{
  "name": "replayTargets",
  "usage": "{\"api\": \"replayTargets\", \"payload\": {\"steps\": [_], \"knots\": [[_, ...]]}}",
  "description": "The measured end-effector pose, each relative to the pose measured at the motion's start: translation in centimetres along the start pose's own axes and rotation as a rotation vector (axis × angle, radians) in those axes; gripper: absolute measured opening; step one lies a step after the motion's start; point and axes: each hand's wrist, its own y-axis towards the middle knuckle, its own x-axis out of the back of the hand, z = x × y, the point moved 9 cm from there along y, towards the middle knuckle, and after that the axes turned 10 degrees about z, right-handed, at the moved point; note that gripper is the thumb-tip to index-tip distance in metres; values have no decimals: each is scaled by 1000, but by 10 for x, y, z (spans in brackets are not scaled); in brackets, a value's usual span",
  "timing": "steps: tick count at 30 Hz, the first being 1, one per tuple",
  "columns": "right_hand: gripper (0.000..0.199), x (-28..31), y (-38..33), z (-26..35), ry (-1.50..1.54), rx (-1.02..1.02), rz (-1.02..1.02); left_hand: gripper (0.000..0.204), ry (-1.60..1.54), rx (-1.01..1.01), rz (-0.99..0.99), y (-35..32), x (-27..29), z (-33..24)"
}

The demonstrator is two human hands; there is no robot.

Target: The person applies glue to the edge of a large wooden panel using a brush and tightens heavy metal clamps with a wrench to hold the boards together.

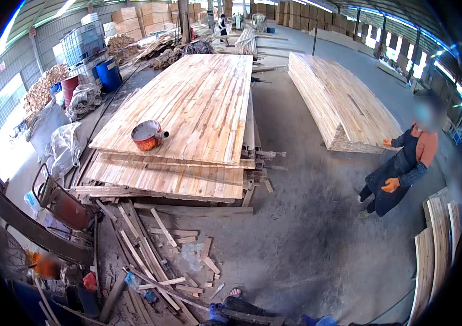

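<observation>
Neither of my hands shows clearly. At the lower edge are blue patches of cloth (217, 313) beside dark clothing, and I cannot make out fingers there. Just above them a foot (235, 293) shows on the floor. Ahead lies a stack of large jointed wood panels (187, 103), its upper boards offset over the lower ones. On its near left part stands a round orange-red pan (147, 142) with a short handle, pale inside.
A co-worker (391, 168) in a dark apron and orange gloves stands beside a second panel stack (345, 103). Loose wood strips (147, 255) litter the floor front left. Long boards (432, 250) stand at right. A red hand cart (68, 204) and blue drum (109, 75) are left.
</observation>
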Motion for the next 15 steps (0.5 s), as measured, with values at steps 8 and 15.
{"api": "replayTargets", "payload": {"steps": [8, 15], "knots": [[50, 180, 70, -98, 279, 24, -133, 36, 197, -121, 54, 48, -206, 16], [57, 278, 188, -186, 425, 90, -115, 19, 399, -538, -67, 82, -496, 26]]}}
